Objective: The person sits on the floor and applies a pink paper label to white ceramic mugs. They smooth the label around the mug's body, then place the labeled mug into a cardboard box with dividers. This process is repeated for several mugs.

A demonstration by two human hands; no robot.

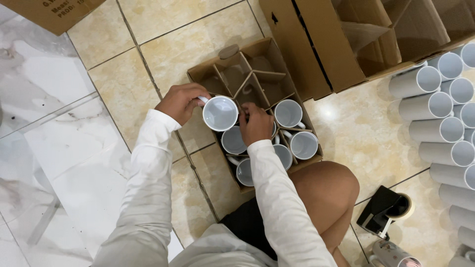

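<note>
**Lifting a white mug over a divided carton**

Kneeling on the tiled floor (148, 29), the person works over a small cardboard carton (198, 75) with cardboard dividers, seen from the head camera.

The left hand (180, 102) has its grip clamped on the handle of a white mug (220, 113), held mouth-up at the carton's 9 o'clock edge, just above the cells; holding it by the handle leaves the body free of the dividers. The right hand (256, 123) rests inside the carton at its centre, fingers curled down on another mug that the hand mostly hides; whether it truly clamps that mug I cannot tell.

Other white mugs (303, 145) stand upright in the near cells, one to a cell so they do not touch, while the far cells toward 12 o'clock are bare.

At 3 o'clock, rows of white mugs (435, 131) lie on their sides. A tape dispenser (386, 210) sits at 5 o'clock beside the bare knee, and a larger open box (316, 49) lies at 1 o'clock.
</note>
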